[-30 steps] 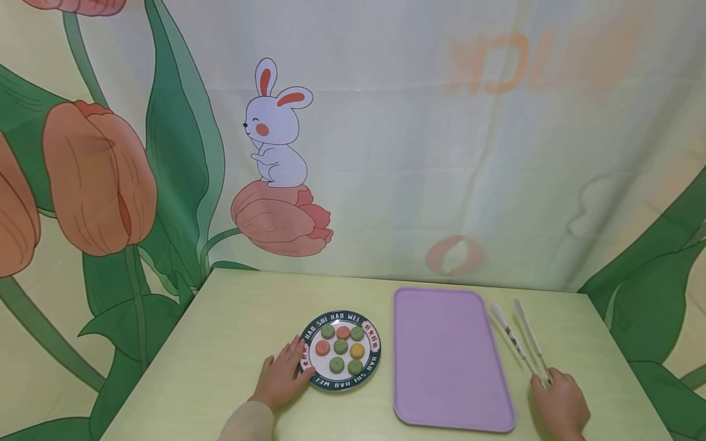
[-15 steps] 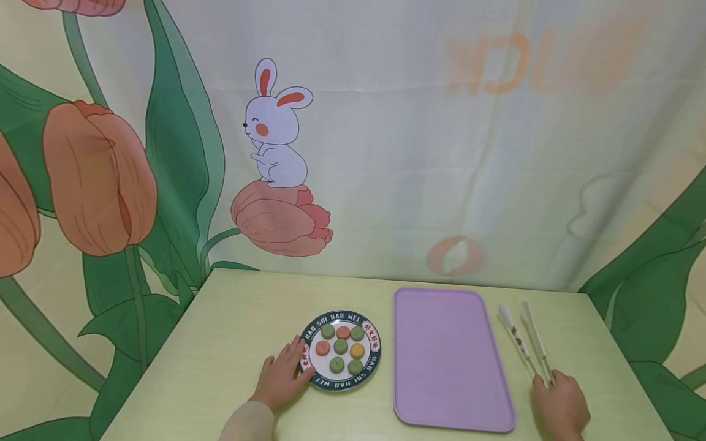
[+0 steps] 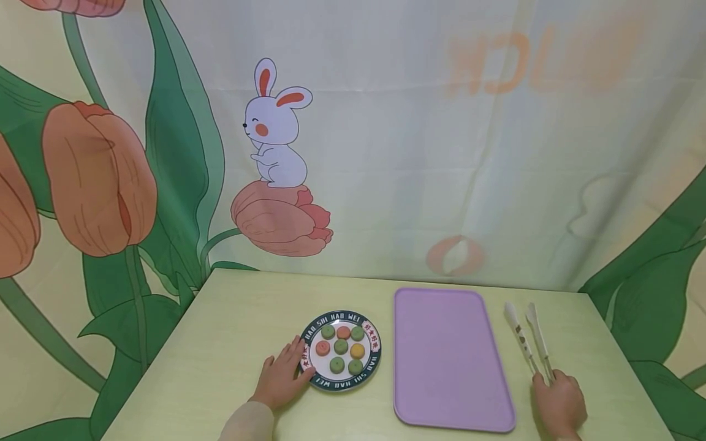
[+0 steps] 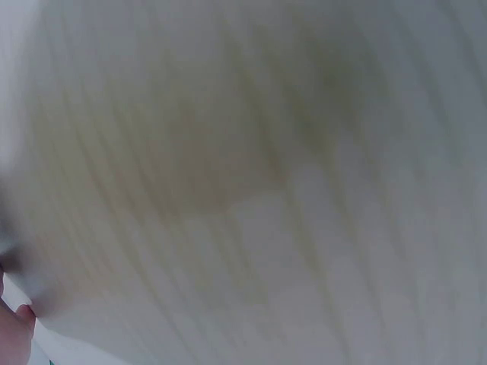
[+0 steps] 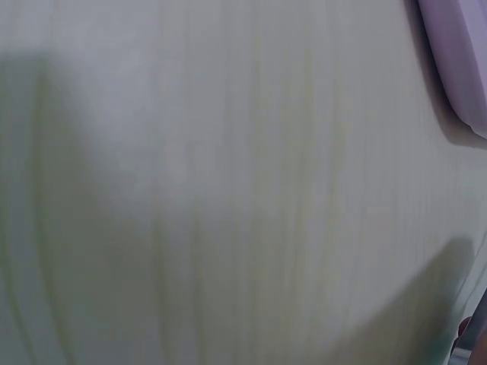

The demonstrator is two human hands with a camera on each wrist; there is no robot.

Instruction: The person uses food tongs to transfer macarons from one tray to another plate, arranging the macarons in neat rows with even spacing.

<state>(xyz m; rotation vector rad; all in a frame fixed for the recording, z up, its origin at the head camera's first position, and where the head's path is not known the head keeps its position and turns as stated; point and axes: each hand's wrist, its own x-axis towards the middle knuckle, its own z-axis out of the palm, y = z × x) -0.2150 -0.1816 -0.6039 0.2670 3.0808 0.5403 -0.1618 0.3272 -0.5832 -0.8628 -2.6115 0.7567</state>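
Note:
A round plate [image 3: 360, 381] with a dark green lettered rim holds several small round cakes in green, orange-pink and yellow, such as a green cake [image 3: 341, 346] near its middle. My left hand [image 3: 281, 375] rests at the plate's left side, fingers extended and touching the rim. My right hand [image 3: 561, 401] grips a pair of tongs [image 3: 540, 337] by the metal end. Their two white, patterned arms point away from me, spread apart with nothing between the tips. In the left wrist view only a bit of finger [image 4: 15, 334] shows; the right wrist view shows mostly tabletop.
A lilac rectangular tray [image 3: 449, 361] lies between the plate and the tongs; nothing is on it. The pale wood-grain table [image 3: 248, 318] ends at the back against a curtain [image 3: 386, 153] printed with tulips and a rabbit.
The tongs' tips have swung to the right, away from the tray, as my right hand turned slightly. My left hand and the plate have stayed in place.

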